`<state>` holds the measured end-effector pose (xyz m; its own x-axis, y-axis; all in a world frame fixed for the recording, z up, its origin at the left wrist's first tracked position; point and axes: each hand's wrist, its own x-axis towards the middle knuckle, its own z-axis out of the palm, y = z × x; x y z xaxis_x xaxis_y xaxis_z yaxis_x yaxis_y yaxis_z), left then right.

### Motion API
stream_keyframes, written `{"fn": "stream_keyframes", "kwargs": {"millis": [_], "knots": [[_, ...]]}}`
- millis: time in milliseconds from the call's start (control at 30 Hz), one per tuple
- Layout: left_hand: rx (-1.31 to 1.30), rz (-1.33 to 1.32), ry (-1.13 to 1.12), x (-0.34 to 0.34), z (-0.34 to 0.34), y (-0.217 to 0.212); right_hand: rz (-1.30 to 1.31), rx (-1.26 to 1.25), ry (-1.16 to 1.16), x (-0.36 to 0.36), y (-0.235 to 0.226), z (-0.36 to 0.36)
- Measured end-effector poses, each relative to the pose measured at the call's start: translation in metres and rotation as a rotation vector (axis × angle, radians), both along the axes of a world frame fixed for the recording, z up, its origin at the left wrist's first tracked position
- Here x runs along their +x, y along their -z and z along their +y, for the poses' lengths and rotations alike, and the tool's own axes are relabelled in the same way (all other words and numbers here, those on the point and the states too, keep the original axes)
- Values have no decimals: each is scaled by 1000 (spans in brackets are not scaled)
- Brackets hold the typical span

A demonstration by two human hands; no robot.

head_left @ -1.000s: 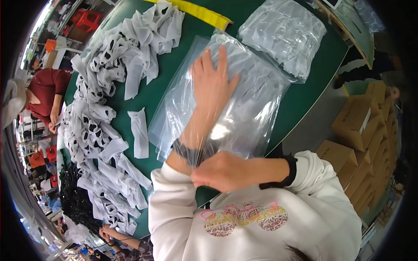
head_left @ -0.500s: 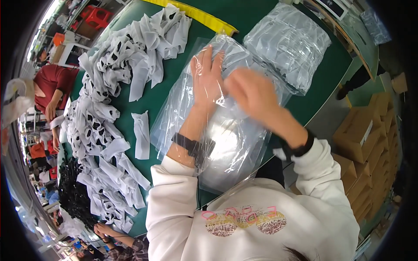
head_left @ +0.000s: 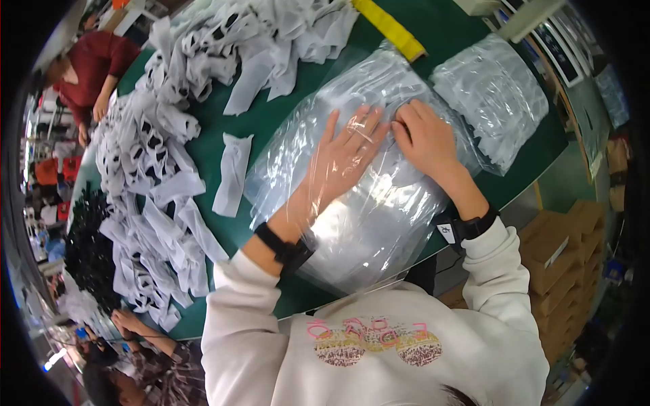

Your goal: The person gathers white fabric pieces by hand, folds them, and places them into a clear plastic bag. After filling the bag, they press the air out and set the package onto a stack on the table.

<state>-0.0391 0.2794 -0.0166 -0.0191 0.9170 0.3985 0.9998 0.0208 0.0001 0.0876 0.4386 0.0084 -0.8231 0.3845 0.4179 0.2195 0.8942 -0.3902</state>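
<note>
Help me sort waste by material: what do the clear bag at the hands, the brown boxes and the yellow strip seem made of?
Bag: thin, glossy plastic film, going by its sharp highlights and see-through creases.
Boxes: probably cardboard, matte, judging by their plain brown, flat faces.
Yellow strip: smooth-looking, perhaps plastic or tape-covered; its even, bright colour leaves that open.

You have an evenly bright view, though white glare washes out part of the clear plastic point(head_left: 389, 223). Fisheye distortion bows the edge of your desk point(head_left: 452, 28), black fills your corners, and detail softens toward the left rim.
</note>
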Motion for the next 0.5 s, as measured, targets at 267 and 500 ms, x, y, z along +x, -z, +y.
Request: {"fn": "stream_keyframes", "kwargs": {"millis": [267, 500], "knots": [[139, -204, -131, -15, -21, -8, -175, 90, -26, -4, -4, 14], [438, -40, -796, -51, -147, -38, -361, 65, 291, -24, -36, 37]]}}
